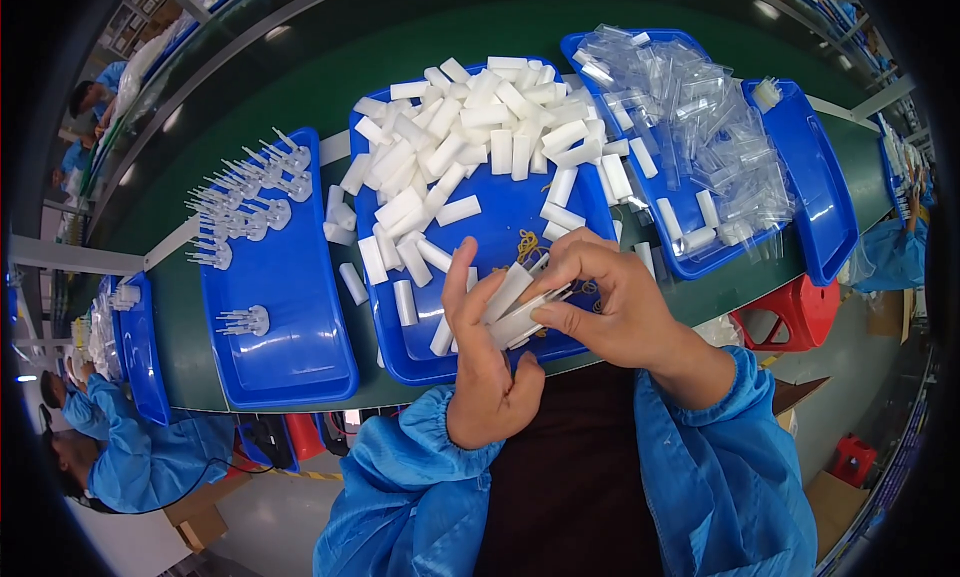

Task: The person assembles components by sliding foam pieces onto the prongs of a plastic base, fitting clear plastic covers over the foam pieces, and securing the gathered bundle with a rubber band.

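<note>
"What's on your left?"

"A person in blue, then a thin tray. Next is a big blue tray. Clear pronged parts stand in a bunch at its far end, and one sits alone nearer me."

"And in the middle?"

"The middle tray. White tubes are heaped at its far side, and some lie along its left."

"What are your hands doing?"

"They're over the near side of that tray. My left hand is half curled, with tubes against its fingers. I can't tell how tight it is. My right hand pinches the right end of a white tube, thumb and finger nearly closed. Thin prongs poke out there. Yellow bands lie just behind."

"And on your right?"

"A tray with clear sleeves piled up and a few tubes. Then a last tray, one pale part at its far end. A red stool is near it."
</note>
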The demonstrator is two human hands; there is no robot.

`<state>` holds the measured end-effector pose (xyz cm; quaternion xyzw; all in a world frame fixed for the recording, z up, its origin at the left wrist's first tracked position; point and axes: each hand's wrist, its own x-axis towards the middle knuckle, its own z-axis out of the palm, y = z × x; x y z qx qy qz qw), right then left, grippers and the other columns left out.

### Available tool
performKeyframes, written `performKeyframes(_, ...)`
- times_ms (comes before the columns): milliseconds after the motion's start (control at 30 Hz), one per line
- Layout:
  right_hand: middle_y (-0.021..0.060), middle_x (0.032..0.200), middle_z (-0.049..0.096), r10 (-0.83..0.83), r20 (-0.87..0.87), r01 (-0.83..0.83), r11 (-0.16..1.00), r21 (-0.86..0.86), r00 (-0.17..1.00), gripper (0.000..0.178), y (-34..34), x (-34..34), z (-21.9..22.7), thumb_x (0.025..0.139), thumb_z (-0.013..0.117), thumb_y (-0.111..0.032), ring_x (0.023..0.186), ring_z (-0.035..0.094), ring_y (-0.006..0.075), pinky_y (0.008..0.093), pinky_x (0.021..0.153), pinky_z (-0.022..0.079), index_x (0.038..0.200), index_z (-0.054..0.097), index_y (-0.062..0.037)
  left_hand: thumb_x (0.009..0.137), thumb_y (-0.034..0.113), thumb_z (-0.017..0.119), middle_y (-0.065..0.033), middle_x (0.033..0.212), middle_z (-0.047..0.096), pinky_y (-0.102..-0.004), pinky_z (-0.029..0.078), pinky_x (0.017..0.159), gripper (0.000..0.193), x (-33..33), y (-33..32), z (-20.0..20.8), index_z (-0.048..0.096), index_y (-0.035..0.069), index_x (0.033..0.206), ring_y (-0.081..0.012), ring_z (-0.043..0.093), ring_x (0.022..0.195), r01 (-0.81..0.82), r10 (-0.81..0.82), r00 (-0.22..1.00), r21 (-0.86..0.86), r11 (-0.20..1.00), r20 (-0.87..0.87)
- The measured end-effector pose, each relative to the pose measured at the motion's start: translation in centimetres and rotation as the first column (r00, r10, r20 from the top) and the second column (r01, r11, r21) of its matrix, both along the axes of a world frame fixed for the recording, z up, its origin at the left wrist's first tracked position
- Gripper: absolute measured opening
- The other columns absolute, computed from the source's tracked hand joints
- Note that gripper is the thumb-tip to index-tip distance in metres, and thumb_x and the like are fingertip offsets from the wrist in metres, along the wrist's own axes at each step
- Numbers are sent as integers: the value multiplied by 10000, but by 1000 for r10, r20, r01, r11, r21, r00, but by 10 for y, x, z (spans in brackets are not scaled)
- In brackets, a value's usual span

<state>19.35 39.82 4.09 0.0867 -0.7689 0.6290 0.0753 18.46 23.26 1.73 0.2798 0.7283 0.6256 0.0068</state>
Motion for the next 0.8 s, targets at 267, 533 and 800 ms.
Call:
performKeyframes(267,24,843,630,15,-91,-10,998,60,996,151,2,7,3,712,729,-142,829,525,181,315,756,381,842,665,-100,663,-14,505,-330,1407,84,-484,220,1049,733,-2,-1,1,209,29,1332,-430,154,1330,99,-77,989,180,979,-128)
performKeyframes(533,-45,878,640,119,-261,-26,942,335,958,165,7,19,20,712,726,-196,948,521,176,351,781,282,836,631,-142,807,12,516,-201,1317,330,-375,342,977,350,-7,-10,10,430,9,1146,-268,410,1181,179,-283,924,362,915,259)
performKeyframes(800,-6,913,626,208,-184,-166,961,220,961,212,27,22,26,713,727,-198,935,548,190,352,815,332,889,628,-135,803,-5,499,-158,1261,415,-325,318,975,241,-13,-9,7,439,9,1036,-207,424,1140,341,-428,809,272,900,402)
